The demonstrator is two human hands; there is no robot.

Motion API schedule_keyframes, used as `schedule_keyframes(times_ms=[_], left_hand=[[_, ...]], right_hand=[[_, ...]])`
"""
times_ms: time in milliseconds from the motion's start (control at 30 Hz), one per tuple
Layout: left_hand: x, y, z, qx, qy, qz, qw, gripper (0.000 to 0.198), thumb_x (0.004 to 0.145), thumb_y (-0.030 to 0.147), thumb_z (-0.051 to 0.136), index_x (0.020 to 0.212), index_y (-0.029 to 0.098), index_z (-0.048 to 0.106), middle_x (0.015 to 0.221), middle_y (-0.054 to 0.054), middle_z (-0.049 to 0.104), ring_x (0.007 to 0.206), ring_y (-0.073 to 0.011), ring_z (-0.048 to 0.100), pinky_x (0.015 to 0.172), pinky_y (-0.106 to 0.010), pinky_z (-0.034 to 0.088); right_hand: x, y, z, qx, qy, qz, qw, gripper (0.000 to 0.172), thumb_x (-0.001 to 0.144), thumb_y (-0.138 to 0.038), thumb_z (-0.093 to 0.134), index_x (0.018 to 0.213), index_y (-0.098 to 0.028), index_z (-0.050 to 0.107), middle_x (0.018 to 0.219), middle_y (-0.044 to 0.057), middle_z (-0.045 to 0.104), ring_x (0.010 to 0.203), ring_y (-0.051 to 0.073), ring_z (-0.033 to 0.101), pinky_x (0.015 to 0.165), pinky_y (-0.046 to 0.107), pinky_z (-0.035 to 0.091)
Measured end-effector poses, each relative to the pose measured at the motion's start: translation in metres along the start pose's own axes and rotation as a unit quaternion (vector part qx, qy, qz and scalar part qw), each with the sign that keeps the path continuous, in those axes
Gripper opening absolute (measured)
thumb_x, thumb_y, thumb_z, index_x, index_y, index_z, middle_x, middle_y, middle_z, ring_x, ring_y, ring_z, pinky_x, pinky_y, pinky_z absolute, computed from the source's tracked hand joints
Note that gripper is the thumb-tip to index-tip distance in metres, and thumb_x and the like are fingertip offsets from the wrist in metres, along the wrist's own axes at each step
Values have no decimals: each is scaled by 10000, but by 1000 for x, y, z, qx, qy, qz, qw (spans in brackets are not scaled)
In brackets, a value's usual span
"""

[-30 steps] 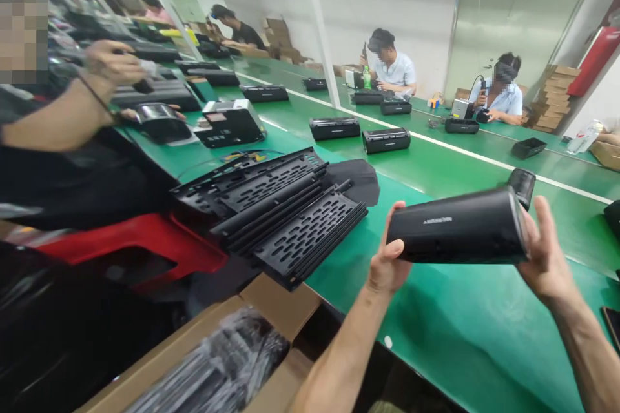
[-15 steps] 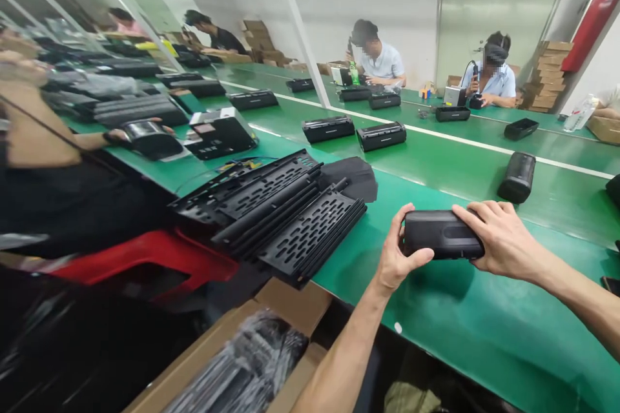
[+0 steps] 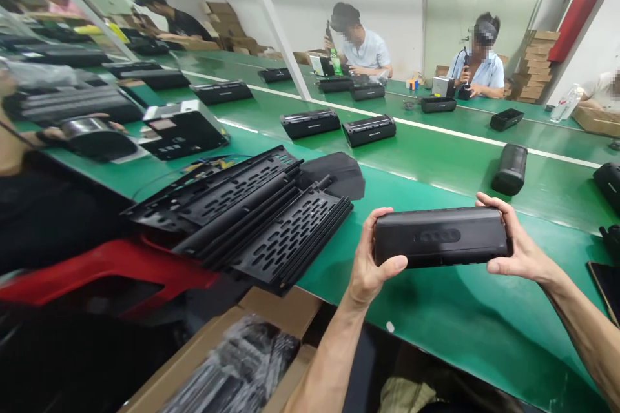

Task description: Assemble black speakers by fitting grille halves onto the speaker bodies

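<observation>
Between both hands I hold a long black speaker housing (image 3: 440,237) above the green bench, its long side with a row of buttons facing me. My left hand (image 3: 371,258) grips the left end, thumb on the near face and fingers behind. My right hand (image 3: 518,242) clasps the right end the same way. Left of my hands lies a pile of black slotted panels (image 3: 290,232), with a dark flat sheet (image 3: 334,174) beside it. Another black housing (image 3: 510,169) sits beyond my right hand.
Several housings (image 3: 369,130) rest along the green bench (image 3: 436,174). A cardboard box (image 3: 276,313) with plastic-wrapped parts stands below the bench edge, near a red stool (image 3: 111,271). At left a co-worker's arm reaches a shiny round part (image 3: 97,137). Other people sit across the bench.
The housing has turned so its full long side shows. My right hand has shifted from over its top to its right end. The view has swung slightly right.
</observation>
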State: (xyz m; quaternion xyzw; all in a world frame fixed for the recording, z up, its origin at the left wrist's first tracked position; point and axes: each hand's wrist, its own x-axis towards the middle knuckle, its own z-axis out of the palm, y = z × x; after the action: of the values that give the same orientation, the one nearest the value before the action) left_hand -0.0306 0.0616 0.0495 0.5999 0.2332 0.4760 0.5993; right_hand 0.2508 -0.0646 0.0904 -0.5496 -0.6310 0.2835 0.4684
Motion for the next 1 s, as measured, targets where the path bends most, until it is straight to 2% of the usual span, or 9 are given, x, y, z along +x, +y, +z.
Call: schedule_keyframes(times_ms=[100,233,367,467,533,667,800,900,1000], left_hand=[[0,4,1,14,-4,-3,1000,832,733,496,846,1454,277,493,1219,-77,611,1013,-270,621,904,-378,537],[6,-1,1,62,9,0,998,864,740,494,840,1494,259,490,1299,-96,637,1096,-302,636,973,-399,527],[11,-15,1,63,28,-24,997,881,715,515,856,1479,239,515,1385,-110,627,1197,-327,630,1029,-398,518],[8,-19,0,41,27,-28,998,868,711,519,858,1463,247,520,1444,-115,592,1236,-328,615,1053,-397,511],[5,-16,-1,33,17,-20,999,866,719,510,855,1472,257,509,1477,-117,569,1242,-327,611,1055,-402,512],[8,-16,2,41,2,-7,999,857,741,501,850,1489,259,508,1417,-111,611,1188,-325,635,1034,-408,522],[19,-31,6,51,45,-62,996,873,756,553,844,1497,214,529,1374,-114,658,1252,-358,633,1108,-445,491],[21,-36,5,25,-1,-99,995,898,811,586,801,1565,215,485,1494,-127,613,1392,-379,564,1182,-451,444],[20,-32,2,15,-63,-87,994,992,812,584,806,1633,209,395,1492,-139,628,1383,-388,578,1174,-460,459]], right_hand=[[-3,-2,2,-4,23,24,999,994,757,-708,819,1542,-314,354,1567,147,479,1399,372,528,1129,498,484],[-2,12,10,27,70,45,996,929,707,-715,834,1438,-327,412,1426,114,570,1236,343,604,1004,470,541],[5,23,11,50,53,83,994,946,687,-776,802,1409,-307,408,1331,108,585,1169,325,618,953,462,553],[2,16,5,50,13,93,994,981,711,-772,795,1463,-301,378,1352,120,573,1215,331,609,992,462,544],[-2,8,2,53,9,88,995,976,732,-742,803,1490,-306,370,1351,117,576,1212,327,614,988,451,546],[-4,14,6,60,53,79,994,902,729,-660,848,1448,-325,419,1352,105,589,1184,319,616,957,435,550],[6,45,15,112,93,129,981,913,666,-725,837,1372,-296,449,1303,104,599,1148,324,622,962,461,545],[5,55,11,135,82,174,972,925,723,-727,795,1437,-277,416,1334,122,586,1185,324,618,1010,471,526],[-4,47,2,103,61,159,980,1040,719,-711,817,1536,-281,340,1482,148,514,1290,338,581,1074,469,496]])
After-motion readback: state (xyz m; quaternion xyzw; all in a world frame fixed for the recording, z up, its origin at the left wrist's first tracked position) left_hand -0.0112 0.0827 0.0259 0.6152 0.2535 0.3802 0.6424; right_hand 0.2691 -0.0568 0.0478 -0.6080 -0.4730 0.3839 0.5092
